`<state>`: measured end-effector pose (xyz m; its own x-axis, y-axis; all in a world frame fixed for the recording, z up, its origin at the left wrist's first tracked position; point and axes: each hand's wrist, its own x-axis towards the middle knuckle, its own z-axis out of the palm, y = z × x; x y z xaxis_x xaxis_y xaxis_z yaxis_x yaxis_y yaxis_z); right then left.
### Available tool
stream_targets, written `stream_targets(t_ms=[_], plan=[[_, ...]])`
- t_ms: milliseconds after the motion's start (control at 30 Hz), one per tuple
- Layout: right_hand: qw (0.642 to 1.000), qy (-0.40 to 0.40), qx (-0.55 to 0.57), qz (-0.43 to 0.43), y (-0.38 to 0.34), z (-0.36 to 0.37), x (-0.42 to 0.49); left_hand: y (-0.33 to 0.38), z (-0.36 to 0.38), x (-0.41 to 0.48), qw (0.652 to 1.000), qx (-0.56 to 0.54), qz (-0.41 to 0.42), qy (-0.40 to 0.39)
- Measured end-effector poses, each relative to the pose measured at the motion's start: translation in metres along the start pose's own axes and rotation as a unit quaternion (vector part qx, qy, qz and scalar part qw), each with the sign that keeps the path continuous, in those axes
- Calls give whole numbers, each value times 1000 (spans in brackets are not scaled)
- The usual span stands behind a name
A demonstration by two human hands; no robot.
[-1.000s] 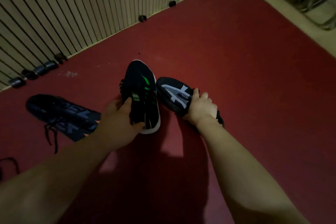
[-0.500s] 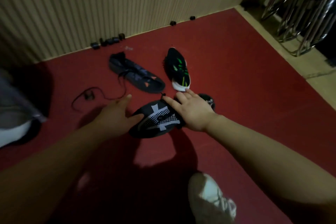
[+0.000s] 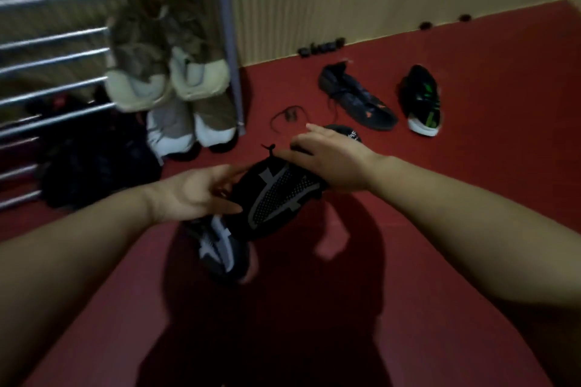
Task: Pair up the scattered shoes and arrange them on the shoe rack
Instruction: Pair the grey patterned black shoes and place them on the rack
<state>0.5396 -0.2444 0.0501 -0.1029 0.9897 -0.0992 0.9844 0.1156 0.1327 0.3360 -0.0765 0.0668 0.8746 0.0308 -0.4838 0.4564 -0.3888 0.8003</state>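
Resting under right hand (image 3: pixel 330 163): black shoe (image 3: pixel 276 198)

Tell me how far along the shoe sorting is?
Partly done. Several pairs, like the tan pair, already sit on the shoe rack. The left hand and right hand hold two black shoes with grey markings. Left on the floor: a dark laced shoe and a green-accented shoe.
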Motion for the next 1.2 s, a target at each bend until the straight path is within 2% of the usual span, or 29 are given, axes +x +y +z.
stream_targets(t_ms=[67,133,200,300,433,467,500,567,600,667,733,833,900,1000,1100,1200], plan=[[998,22,0,-55,-14,0,25,-14,2,-29,999,-11,-32,42],[994,36,12,-102,-30,-2,50,-25,5,-59,990,-75,-75,89],[991,29,15,-131,-51,-9,75,-35,9,-88,983,-103,-104,115],[987,15,17,-158,-86,-18,109,-59,9,-124,971,-150,-127,135],[963,87,-69,-247,-132,5,155,-113,18,-149,960,-200,-142,137],[960,100,-90,-246,-142,14,164,-130,20,-151,958,-212,-139,134],[963,112,-89,-228,-153,21,170,-146,23,-152,953,-231,-139,137],[988,61,-45,-132,-175,29,173,-174,33,-152,936,-282,-139,159],[999,-1,-10,-50,-184,33,170,-185,41,-151,925,-305,-141,179],[984,-80,104,118,-194,42,152,-200,59,-149,908,-334,-147,205],[929,-82,250,261,-196,61,126,-206,75,-144,908,-329,-146,215],[800,-136,420,407,-195,89,82,-207,90,-132,914,-316,-126,220],[739,-142,494,435,-199,96,65,-203,95,-125,930,-287,-111,200],[648,-107,594,464,-201,100,65,-208,97,-118,938,-278,-107,177],[593,-53,634,493,-207,109,74,-213,95,-118,936,-294,-110,157],[523,-23,677,518,-213,113,75,-217,93,-119,917,-356,-107,147]])
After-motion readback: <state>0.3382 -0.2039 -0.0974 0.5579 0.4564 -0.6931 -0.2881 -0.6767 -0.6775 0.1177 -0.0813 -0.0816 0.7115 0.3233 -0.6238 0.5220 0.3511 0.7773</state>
